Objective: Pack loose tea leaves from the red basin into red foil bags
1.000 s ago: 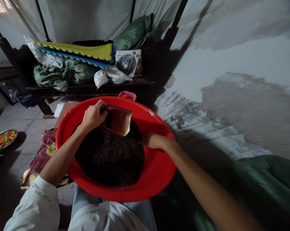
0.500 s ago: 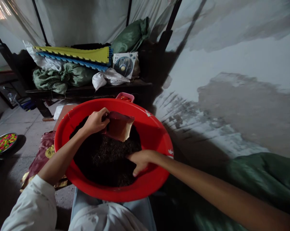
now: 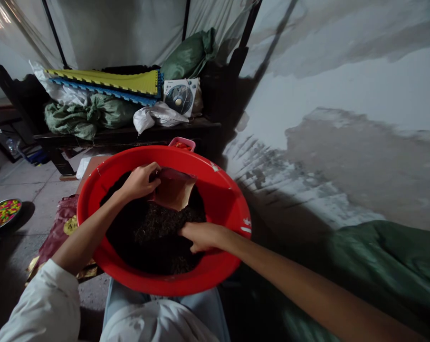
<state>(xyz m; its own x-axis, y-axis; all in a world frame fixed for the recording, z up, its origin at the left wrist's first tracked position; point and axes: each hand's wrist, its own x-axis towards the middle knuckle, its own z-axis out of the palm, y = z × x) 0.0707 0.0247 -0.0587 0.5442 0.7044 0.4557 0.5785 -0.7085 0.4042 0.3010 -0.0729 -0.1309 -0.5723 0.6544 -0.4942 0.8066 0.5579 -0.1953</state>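
Note:
A big red basin (image 3: 222, 199) rests on my lap, filled with a dark heap of loose dried leaves (image 3: 154, 232). My left hand (image 3: 140, 180) is closed on the rim of a small dark red pouch (image 3: 172, 190), holding it open over the heap. My right hand (image 3: 198, 236) lies on the leaves at the right side of the heap, fingers curled down into them; what they enclose is hidden.
A low dark bench (image 3: 129, 133) behind the basin carries green sacks, yellow and blue mats, a white bag and a boxed fan. A metal dish of coloured bits (image 3: 1, 214) sits on the floor at left. Red-gold bags (image 3: 58, 228) lie beneath the basin. A green sack (image 3: 378, 266) lies at right.
My right hand has swept from the far right side of the heap toward me and inward, and curled down into the leaves. My left hand keeps the pouch in place.

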